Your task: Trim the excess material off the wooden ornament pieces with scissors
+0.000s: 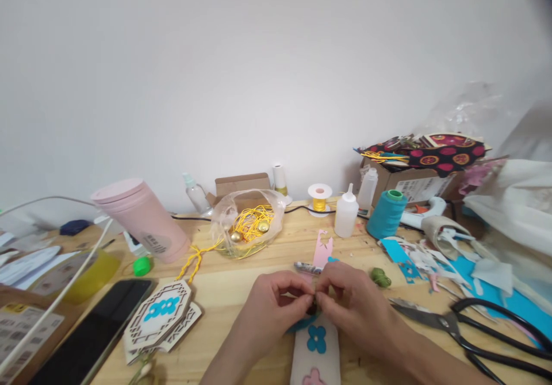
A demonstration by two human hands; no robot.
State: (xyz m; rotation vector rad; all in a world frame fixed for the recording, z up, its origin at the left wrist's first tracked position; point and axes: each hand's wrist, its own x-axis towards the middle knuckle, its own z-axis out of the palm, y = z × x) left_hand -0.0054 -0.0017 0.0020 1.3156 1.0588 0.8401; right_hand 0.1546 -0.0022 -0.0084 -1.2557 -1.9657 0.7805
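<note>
My left hand (pixel 278 304) and my right hand (pixel 353 296) meet at the fingertips, both pinched closed. Between them shows a small dark piece, mostly covered by the fingers, so I cannot make out its kind. Just below lies a white strip (pixel 317 362) bearing a blue flower (pixel 317 339) and a pink flower (pixel 314 377). Something blue and curved peeks out under my left fingers. Behind the hands are a pen-like tube (pixel 307 268) with printed marks and a pink cut-out scrap (pixel 323 248).
Black-handled scissors (pixel 452 323) lie to the right, near a green thread bundle (pixel 380 277) and blue scraps. A squeeze bottle (pixel 346 212) and teal thread cone (pixel 387 215) stand behind. Leftward are wooden ornaments (pixel 161 310), a phone (pixel 92 330), a pink tumbler (pixel 142 218) and a cord bag (pixel 252 224).
</note>
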